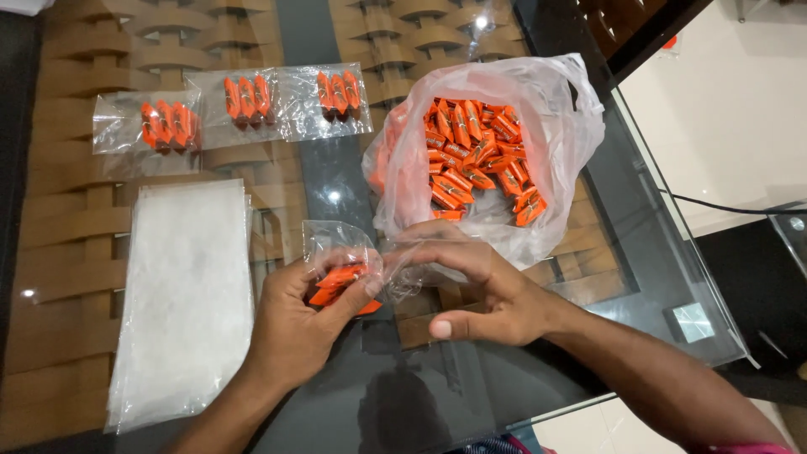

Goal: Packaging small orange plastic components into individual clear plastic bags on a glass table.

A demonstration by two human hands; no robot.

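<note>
The left hand (294, 324) is closed around a small clear plastic pouch (340, 261) with a few orange foil-wrapped candies (340, 282) inside, thumb and fingers pinching the sweets through the film just above the glass tabletop (336, 185). The right hand (483, 290) has its fingertips closed on the pouch's loose open end, thumb stretched out underneath and touching nothing that I can tell. Just beyond both hands sits a large translucent plastic bag (555, 109), its mouth gaping and a heap of the same orange candies showing inside. To the left lies a flat stack of empty clear pouches (181, 294), and at the far edge three filled small pouches (252, 105) lie in a row, each with a few candies. As a judgement, the slippery film is the weak point: if the right fingers lose the open end while the left squeezes, the candies could slide out onto the glass. The big bag also leans open towards the hands, so a knock from a wrist might spill it.
</note>
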